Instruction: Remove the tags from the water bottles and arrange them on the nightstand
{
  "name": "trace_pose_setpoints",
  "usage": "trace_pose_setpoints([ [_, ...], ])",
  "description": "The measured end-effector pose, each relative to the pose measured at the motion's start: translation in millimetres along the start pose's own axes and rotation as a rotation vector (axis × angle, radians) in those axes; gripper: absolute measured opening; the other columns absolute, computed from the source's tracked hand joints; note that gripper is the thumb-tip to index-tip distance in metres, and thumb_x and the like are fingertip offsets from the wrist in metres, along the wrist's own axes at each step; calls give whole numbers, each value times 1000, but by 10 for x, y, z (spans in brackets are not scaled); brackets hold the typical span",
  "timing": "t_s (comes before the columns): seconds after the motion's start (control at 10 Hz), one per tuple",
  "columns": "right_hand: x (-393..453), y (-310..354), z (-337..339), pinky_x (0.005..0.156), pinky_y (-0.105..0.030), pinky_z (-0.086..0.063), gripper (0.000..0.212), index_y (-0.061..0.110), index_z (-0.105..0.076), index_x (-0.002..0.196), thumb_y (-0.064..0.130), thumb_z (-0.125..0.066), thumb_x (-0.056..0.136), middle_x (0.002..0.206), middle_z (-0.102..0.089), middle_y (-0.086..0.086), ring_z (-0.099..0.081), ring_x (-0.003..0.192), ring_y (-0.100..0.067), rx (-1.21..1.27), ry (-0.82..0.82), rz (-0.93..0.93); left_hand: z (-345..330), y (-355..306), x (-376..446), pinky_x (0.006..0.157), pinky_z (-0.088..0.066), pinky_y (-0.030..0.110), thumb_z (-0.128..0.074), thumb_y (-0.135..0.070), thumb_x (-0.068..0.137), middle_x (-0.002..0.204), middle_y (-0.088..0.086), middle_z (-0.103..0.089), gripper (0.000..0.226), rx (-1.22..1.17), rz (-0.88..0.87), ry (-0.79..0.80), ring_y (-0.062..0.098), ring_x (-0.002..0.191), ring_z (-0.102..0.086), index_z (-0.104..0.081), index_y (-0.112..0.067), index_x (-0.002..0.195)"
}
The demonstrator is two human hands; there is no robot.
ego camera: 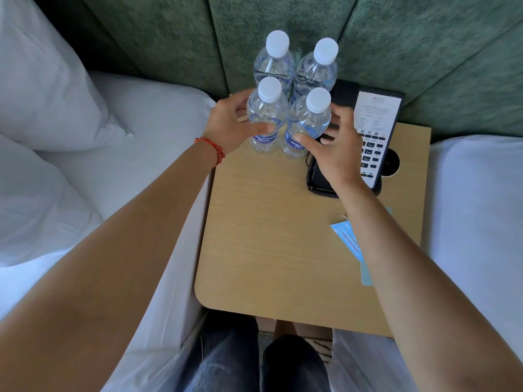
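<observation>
While four Aquafina water bottles stand upright in a tight 2x2 cluster at the far-left corner of the table, both hands are on the front pair: left hand curls round the front-left bottle, thumb across its label, and right hand curls round the front-right bottle, thumb on its label too. Back-left bottle and back-right bottle stand just behind, touching or nearly so; can't tell which. All caps white, on. Just right of the bottles sits a black desk phone w/ coiled cord, partly under the right hand, so little room that side. Blue paper tags lie near the right edge, partly hidden by the right forearm. Green padded headboard rises directly behind the bottles. White bed w/ pillows butts the left edge, another white bed the right. Front and centre of the table is bare wood. Red string bracelet on left wrist.
</observation>
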State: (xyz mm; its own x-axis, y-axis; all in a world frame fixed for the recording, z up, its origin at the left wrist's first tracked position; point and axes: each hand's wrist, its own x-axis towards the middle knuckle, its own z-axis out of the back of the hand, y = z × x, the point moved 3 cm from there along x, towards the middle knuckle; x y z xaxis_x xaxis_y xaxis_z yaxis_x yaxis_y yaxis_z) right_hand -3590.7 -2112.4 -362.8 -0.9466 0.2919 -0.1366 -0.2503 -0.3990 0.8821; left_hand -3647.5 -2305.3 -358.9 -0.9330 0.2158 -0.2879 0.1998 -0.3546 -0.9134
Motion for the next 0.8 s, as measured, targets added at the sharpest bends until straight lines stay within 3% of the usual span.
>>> trace_pose_setpoints([
  [0.3, -42, 23, 1, 90, -33, -50, 73, 15, -40, 130, 31, -79, 70, 124, -57, 2, -58, 105, -12, -46, 19, 23, -65, -39, -71, 106, -38, 39, -76, -14, 71, 129, 8, -55, 70, 38, -20, 0, 19, 122, -50, -43, -10, 133],
  [0.4, -88, 21, 40, 93, -31, -48, 78, 14, -34, 136, 37, -75, 73, 132, -53, 1, -55, 111, -9, -61, 27, 16, -65, -3, -133, 106, -37, 28, -76, -26, 72, 134, 6, -52, 77, 108, 43, -100, 16, 125, -46, -37, -11, 137],
  [0.5, -146, 50, 98, 97, -35, -45, 78, 13, -31, 139, 41, -70, 78, 139, -48, -1, -50, 121, -14, -124, 40, 22, -51, -58, -278, 97, -37, 19, -69, -31, 79, 132, 4, -54, 63, 212, 13, -201, 15, 122, -48, -42, -13, 133],
  [0.6, -220, 68, 173, 101, -39, -42, 77, 12, -28, 142, 42, -65, 82, 144, -43, -5, -46, 127, -18, -193, 47, 36, -79, -135, -440, 84, -38, 20, -60, -31, 86, 119, 8, -60, 45, 344, -133, -255, 26, 106, -54, -50, -14, 127],
  [0.7, -349, 153, 289, 103, -39, -39, 74, 11, -27, 143, 40, -61, 85, 146, -39, -8, -42, 130, -22, -281, 67, 71, -113, -193, -633, 81, -37, 25, -55, -27, 89, 121, 16, -57, 45, 470, -162, -251, 30, 107, -53, -47, -12, 131],
  [0.8, -514, 207, 394, 99, -34, -37, 67, 10, -31, 141, 40, -59, 87, 145, -40, -8, -41, 130, -22, -357, 65, 143, -193, -186, -887, 88, -40, 33, -54, -25, 89, 129, 16, -53, 45, 586, -233, -269, 32, 115, -51, -45, -7, 130],
])
